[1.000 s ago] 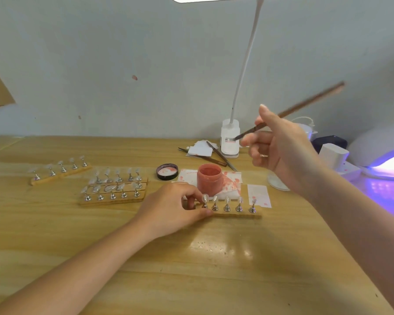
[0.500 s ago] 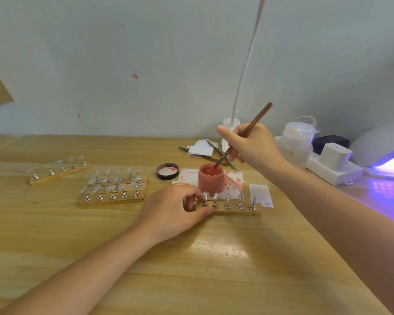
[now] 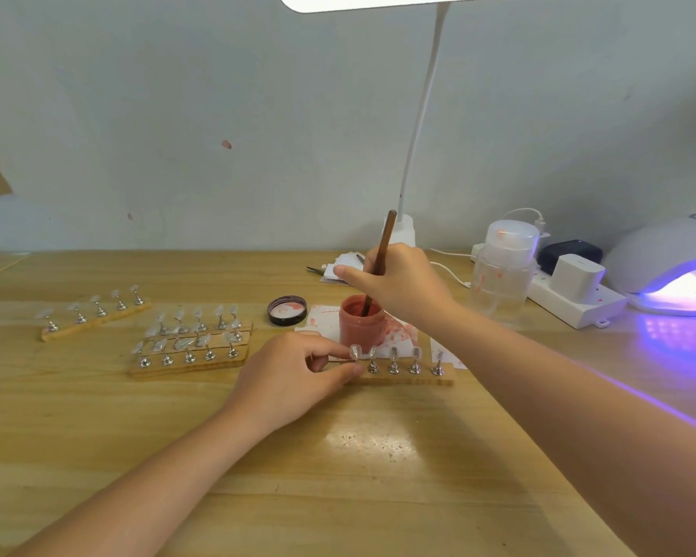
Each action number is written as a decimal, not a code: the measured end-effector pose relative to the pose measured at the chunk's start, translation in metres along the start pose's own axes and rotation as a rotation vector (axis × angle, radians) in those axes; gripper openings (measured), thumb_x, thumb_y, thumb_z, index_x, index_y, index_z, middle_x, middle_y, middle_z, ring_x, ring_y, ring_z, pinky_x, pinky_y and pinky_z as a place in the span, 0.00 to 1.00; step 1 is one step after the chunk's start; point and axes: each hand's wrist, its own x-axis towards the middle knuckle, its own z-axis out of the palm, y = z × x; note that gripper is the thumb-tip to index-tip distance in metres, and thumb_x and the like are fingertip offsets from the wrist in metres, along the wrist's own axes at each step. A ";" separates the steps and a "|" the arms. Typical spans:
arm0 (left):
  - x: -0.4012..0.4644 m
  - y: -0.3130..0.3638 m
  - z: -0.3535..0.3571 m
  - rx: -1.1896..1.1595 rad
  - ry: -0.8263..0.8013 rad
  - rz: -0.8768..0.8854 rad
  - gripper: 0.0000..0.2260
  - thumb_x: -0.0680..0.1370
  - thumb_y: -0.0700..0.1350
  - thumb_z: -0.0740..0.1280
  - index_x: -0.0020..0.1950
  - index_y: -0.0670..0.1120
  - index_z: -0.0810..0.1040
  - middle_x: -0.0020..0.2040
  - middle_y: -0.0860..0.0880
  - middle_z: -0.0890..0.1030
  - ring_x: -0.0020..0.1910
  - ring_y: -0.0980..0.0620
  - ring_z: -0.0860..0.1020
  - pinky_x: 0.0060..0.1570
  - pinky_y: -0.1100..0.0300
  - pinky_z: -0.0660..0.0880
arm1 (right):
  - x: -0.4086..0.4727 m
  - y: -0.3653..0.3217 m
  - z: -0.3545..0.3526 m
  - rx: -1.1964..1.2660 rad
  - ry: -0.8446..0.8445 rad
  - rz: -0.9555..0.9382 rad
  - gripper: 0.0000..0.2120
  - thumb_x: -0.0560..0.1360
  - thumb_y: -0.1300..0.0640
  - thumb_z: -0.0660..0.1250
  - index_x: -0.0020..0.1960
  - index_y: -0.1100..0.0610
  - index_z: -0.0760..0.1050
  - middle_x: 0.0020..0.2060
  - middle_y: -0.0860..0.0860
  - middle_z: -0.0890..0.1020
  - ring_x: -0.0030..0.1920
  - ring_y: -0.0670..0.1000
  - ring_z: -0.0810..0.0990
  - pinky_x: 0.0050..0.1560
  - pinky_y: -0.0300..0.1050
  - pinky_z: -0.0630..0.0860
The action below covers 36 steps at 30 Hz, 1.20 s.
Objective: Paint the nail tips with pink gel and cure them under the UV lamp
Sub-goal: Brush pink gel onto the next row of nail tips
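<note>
A wooden strip [image 3: 412, 379] with several clear nail tips on metal stands lies at the table's middle. My left hand [image 3: 294, 377] pinches the leftmost stand on it, nail tip [image 3: 355, 350] upright. Just behind stands an open jar of pink gel [image 3: 361, 325]. My right hand [image 3: 402, 281] grips a brown brush [image 3: 380, 255] held nearly upright, its tip dipped into the jar. The UV lamp [image 3: 667, 267] glows purple at the right edge.
Three more wooden strips of clear nail tips [image 3: 189, 343] lie to the left. The jar's black lid [image 3: 287, 310] sits beside the jar. A stained paper [image 3: 398, 329] lies under it. A clear bottle [image 3: 503, 271], power strip [image 3: 575, 303] and desk lamp stem [image 3: 418, 126] stand behind.
My right hand came down from mid-air with the brush and put its tip into the pink gel jar. My left hand has stayed on the leftmost stand.
</note>
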 end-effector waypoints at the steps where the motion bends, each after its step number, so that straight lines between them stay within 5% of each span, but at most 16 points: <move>1: 0.000 0.000 0.000 -0.034 0.004 0.001 0.03 0.68 0.58 0.71 0.36 0.67 0.78 0.26 0.57 0.67 0.27 0.59 0.66 0.31 0.60 0.59 | 0.000 0.000 0.001 -0.007 -0.003 -0.016 0.24 0.72 0.42 0.66 0.26 0.56 0.66 0.22 0.51 0.67 0.27 0.51 0.65 0.33 0.44 0.63; 5: 0.001 0.001 -0.001 -0.095 0.014 0.003 0.08 0.68 0.54 0.72 0.33 0.68 0.78 0.24 0.56 0.66 0.26 0.59 0.66 0.31 0.61 0.58 | -0.001 -0.002 -0.003 0.024 0.012 -0.048 0.24 0.73 0.43 0.66 0.30 0.61 0.70 0.24 0.55 0.69 0.28 0.51 0.66 0.32 0.43 0.63; 12: 0.001 0.001 0.002 -0.114 0.039 -0.017 0.06 0.67 0.55 0.72 0.33 0.67 0.79 0.23 0.56 0.66 0.26 0.60 0.65 0.31 0.60 0.58 | -0.001 0.002 -0.023 0.277 0.186 0.068 0.22 0.76 0.49 0.64 0.26 0.59 0.72 0.15 0.46 0.71 0.20 0.40 0.70 0.27 0.30 0.68; 20: 0.001 0.004 0.005 -0.166 0.042 -0.030 0.10 0.69 0.50 0.73 0.29 0.62 0.79 0.21 0.55 0.65 0.26 0.59 0.65 0.34 0.59 0.62 | -0.006 0.010 -0.029 0.422 0.201 0.249 0.23 0.76 0.45 0.62 0.26 0.55 0.75 0.15 0.47 0.73 0.17 0.40 0.69 0.31 0.39 0.65; 26: -0.001 0.004 0.007 -0.172 0.063 -0.035 0.08 0.69 0.49 0.73 0.31 0.60 0.80 0.21 0.56 0.65 0.26 0.60 0.66 0.35 0.59 0.65 | -0.011 0.011 -0.032 0.416 0.249 0.295 0.24 0.76 0.45 0.63 0.26 0.58 0.74 0.15 0.47 0.72 0.16 0.41 0.67 0.21 0.30 0.65; 36: -0.005 0.007 0.007 -0.137 0.098 0.010 0.06 0.69 0.48 0.73 0.32 0.52 0.82 0.23 0.57 0.68 0.27 0.59 0.67 0.33 0.60 0.64 | -0.013 0.012 -0.036 0.365 0.341 0.324 0.24 0.75 0.43 0.63 0.26 0.57 0.74 0.15 0.46 0.72 0.18 0.40 0.69 0.36 0.45 0.70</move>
